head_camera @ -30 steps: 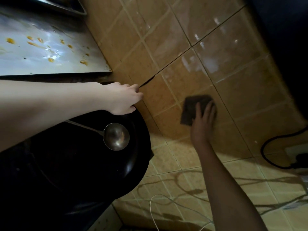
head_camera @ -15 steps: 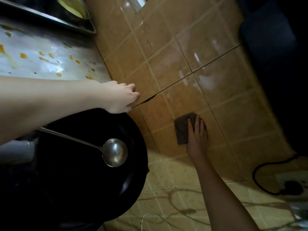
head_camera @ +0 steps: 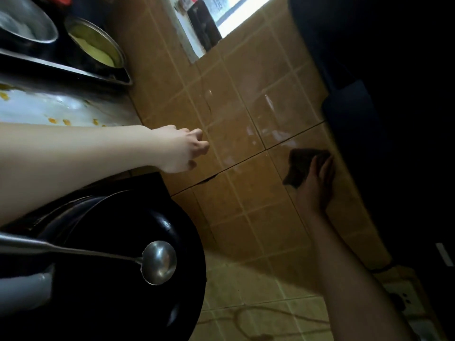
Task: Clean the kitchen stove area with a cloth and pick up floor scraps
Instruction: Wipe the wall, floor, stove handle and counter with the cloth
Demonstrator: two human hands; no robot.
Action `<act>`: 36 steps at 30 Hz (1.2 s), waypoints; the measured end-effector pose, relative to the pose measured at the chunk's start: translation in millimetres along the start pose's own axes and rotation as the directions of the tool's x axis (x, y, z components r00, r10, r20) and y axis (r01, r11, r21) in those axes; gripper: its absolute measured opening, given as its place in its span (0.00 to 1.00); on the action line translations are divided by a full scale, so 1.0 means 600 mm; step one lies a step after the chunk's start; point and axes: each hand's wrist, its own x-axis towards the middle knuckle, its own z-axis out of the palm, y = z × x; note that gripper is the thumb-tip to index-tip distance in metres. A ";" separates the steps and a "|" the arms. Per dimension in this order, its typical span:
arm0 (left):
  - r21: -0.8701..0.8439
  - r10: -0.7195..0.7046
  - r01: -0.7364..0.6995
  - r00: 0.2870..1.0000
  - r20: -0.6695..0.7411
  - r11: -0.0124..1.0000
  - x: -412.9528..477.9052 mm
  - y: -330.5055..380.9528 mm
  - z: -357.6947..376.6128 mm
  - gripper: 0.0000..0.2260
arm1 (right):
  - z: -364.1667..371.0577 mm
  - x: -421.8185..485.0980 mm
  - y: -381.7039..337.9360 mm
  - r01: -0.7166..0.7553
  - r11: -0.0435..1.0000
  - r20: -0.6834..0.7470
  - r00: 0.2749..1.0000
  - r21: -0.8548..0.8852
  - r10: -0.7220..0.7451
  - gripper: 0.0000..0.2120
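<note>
A dark cloth point(head_camera: 299, 163) lies flat against the brown tiled wall point(head_camera: 236, 134) beside the stove. My right hand point(head_camera: 316, 185) presses it to the tiles with straight fingers, close to the dark hood edge on the right. My left hand point(head_camera: 183, 148) reaches over the steel stove top point(head_camera: 61, 112), fingers curled, knuckles against the wall, with nothing seen in it. Orange spatter dots the steel surface behind my left forearm.
A black wok point(head_camera: 118, 279) with a steel ladle point(head_camera: 158, 262) resting in it fills the lower left. Metal bowls point(head_camera: 94, 43) stand on a tray at the top left. A window opening point(head_camera: 221, 18) sits above. A wall socket point(head_camera: 400, 300) is at lower right.
My right hand has slid the cloth up and to the right across the tiles, toward the dark hood. The view has turned, bringing the bowls and window in. My left hand stays by the wall.
</note>
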 end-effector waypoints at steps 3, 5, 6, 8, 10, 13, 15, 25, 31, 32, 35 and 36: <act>0.003 -0.002 0.002 1.000 0.020 1.000 -0.002 -0.027 0.007 0.19 | 0.015 -0.015 -0.039 0.027 1.000 0.021 0.999 0.005 -0.027 0.46; 0.004 0.006 -0.006 0.999 0.043 1.000 -0.005 -0.050 0.018 0.19 | 0.032 -0.024 -0.068 0.150 0.988 0.105 0.984 -0.034 -0.146 0.43; 0.001 0.006 -0.006 0.999 0.050 1.000 -0.007 -0.063 0.024 0.19 | 0.042 -0.027 -0.083 0.236 0.969 0.148 0.963 -0.072 -0.224 0.41; -0.007 -0.002 0.002 0.999 0.050 1.000 -0.012 -0.091 0.034 0.17 | 0.064 -0.031 -0.115 0.407 0.905 0.261 0.894 -0.127 -0.365 0.39; 0.003 -0.021 0.021 0.998 0.052 1.000 -0.018 -0.119 0.040 0.15 | 0.083 -0.034 -0.148 0.547 0.826 0.436 0.782 -0.137 -0.446 0.37; 0.023 -0.042 0.040 0.996 0.074 0.999 -0.031 -0.163 0.048 0.12 | 0.105 -0.040 -0.187 0.611 0.783 0.537 0.702 -0.118 -0.467 0.33; 0.042 -0.047 0.043 0.996 0.082 0.998 -0.039 -0.197 0.053 0.12 | 0.116 -0.044 -0.202 0.581 0.805 0.533 0.722 -0.122 -0.441 0.34; 0.029 -0.064 0.062 0.993 0.098 0.998 -0.030 -0.292 0.025 0.14 | 0.047 0.084 -0.281 0.274 0.956 0.208 0.946 -0.107 -0.248 0.41; -0.006 -0.040 0.040 0.998 0.058 0.999 -0.024 -0.337 0.012 0.16 | 0.002 0.172 -0.359 0.108 0.994 0.106 0.989 -0.007 -0.107 0.42; -0.013 -0.041 0.041 0.998 0.049 0.999 -0.025 -0.346 0.014 0.16 | 0.005 0.177 -0.373 0.100 0.995 0.115 0.989 -0.013 -0.098 0.42; -0.029 -0.051 0.053 0.996 0.075 0.998 -0.028 -0.364 0.028 0.16 | 0.029 0.170 -0.412 0.237 0.968 0.243 0.947 -0.084 -0.210 0.42; -0.038 -0.055 0.059 0.994 0.092 0.998 -0.029 -0.367 0.035 0.17 | 0.042 0.162 -0.423 0.323 0.940 0.305 0.911 -0.108 -0.278 0.41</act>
